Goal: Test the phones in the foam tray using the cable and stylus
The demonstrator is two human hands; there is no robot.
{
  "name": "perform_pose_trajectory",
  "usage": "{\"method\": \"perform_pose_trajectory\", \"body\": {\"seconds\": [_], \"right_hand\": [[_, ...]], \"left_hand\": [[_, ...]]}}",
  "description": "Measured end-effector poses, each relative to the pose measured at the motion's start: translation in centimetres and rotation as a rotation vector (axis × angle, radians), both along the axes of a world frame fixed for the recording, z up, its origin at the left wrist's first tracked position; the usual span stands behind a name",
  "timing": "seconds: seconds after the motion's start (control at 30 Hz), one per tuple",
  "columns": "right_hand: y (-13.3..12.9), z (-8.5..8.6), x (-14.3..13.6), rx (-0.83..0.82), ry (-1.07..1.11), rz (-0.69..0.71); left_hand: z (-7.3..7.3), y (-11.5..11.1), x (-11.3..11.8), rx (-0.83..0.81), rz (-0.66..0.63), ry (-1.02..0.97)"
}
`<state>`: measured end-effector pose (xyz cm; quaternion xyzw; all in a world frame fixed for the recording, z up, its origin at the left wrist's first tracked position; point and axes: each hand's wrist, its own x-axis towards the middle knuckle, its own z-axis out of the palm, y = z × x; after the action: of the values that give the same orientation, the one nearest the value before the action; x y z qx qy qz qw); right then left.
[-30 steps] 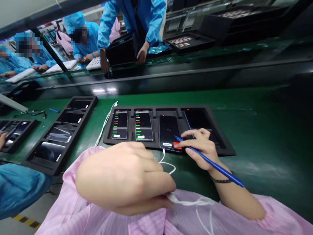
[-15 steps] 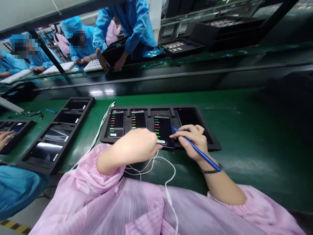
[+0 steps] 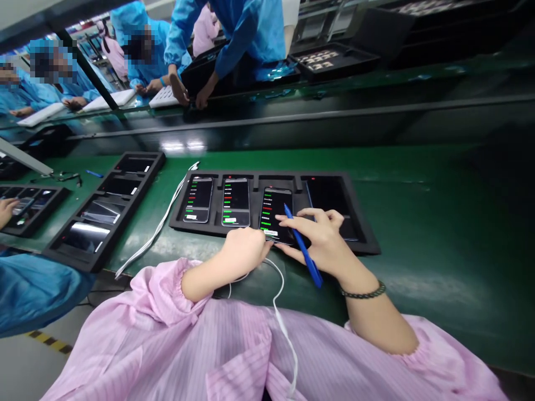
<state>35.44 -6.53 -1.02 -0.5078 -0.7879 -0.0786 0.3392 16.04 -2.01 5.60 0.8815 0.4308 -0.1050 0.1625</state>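
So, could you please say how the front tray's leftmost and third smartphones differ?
The left hand and right hand are at the third smartphone; the leftmost smartphone has neither. The third reaches the front tray's near edge; the leftmost stops short. Both show green, white and red lines.

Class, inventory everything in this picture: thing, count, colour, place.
Near tray: one, black, centre
Near phones: four, dark, on it
Left trays: two, black, left
Left phones: six or more, dark, inside
Held pen: one, blue, right hand
Loose pen: one, blue, upper left
Cables: two or more, white, bench and lap
Bench: one, green, underneath
Far trays: several, black or white, beyond
People: at least six, blue or pink clothes, beyond
Bar: one, whitish, left edge
Bracelet: one, dark, right wrist
Coat: one, pink, torso, arms
Left hand: one, bare, phone's lower edge
Right hand: one, bare, same phone
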Motion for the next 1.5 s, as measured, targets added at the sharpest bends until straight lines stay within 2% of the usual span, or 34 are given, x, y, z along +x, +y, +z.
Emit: {"method": "perform_pose_trajectory", "body": {"seconds": [0.13, 0.27, 0.47, 0.57, 0.67, 0.77, 0.87, 0.93, 1.07, 1.17, 1.23, 1.33, 1.37, 1.43, 1.5], "right_hand": [[0.3, -0.7, 0.1, -0.027, 0.027, -0.026], [0.3, -0.9, 0.4, -0.124, 0.05, -0.088], [0.2, -0.9, 0.3, -0.051, 0.039, -0.078], [0.3, -0.9, 0.3, 0.009, 0.01, -0.06], [0.5, -1.1, 0.5, 0.035, -0.004, -0.047], [0.7, -1.5, 0.5, 0.06, 0.006, -0.12], [0.9, -1.9, 0.5, 0.087, 0.021, -0.234], [1.1, -2.0, 0.5, 0.117, 0.03, -0.281], [1.5, -2.1, 0.8, 0.188, 0.073, -0.407], [1.6, -1.8, 1.1, 0.217, 0.162, -0.468], [1.5, -1.6, 1.7, 0.215, 0.205, -0.505], [1.3, -1.6, 3.4, 0.174, 0.238, -0.623], [1.2, -1.7, 4.2, 0.14, 0.249, -0.671], [1.0, -2.1, 5.9, 0.054, 0.261, -0.754], [0.8, -2.7, 7.2, -0.023, 0.274, -0.79]], "left_hand": [[-1.1, 0.4, -0.3, -0.029, 0.003, -0.093], [-2.0, 0.7, -0.5, -0.087, 0.085, -0.195], [-2.8, 0.7, -1.1, -0.211, 0.179, -0.376], [-3.3, 0.9, -1.4, -0.418, 0.244, -0.491], [-3.6, 1.0, -1.7, -0.756, 0.301, -0.546], [-3.5, 1.0, -2.1, -1.116, 0.212, -0.506], [-2.9, 1.2, -2.7, -1.22, 0.106, -0.582], [-2.4, 1.6, -3.3, -1.191, 0.12, -0.699], [-1.6, 2.5, -5.1, -1.029, 0.252, -0.963], [-1.3, 3.2, -7.2, -0.76, 0.407, -1.152], [-1.5, 3.8, -9.0, -0.48, 0.554, -1.252], [-2.5, 4.9, -12.0, 0.022, 0.752, -1.329], [-3.1, 5.3, -13.0, 0.144, 0.808, -1.324], [-4.5, 6.0, -14.5, 0.236, 0.922, -1.27], [-5.9, 6.4, -15.5, 0.22, 1.016, -1.203]]}}
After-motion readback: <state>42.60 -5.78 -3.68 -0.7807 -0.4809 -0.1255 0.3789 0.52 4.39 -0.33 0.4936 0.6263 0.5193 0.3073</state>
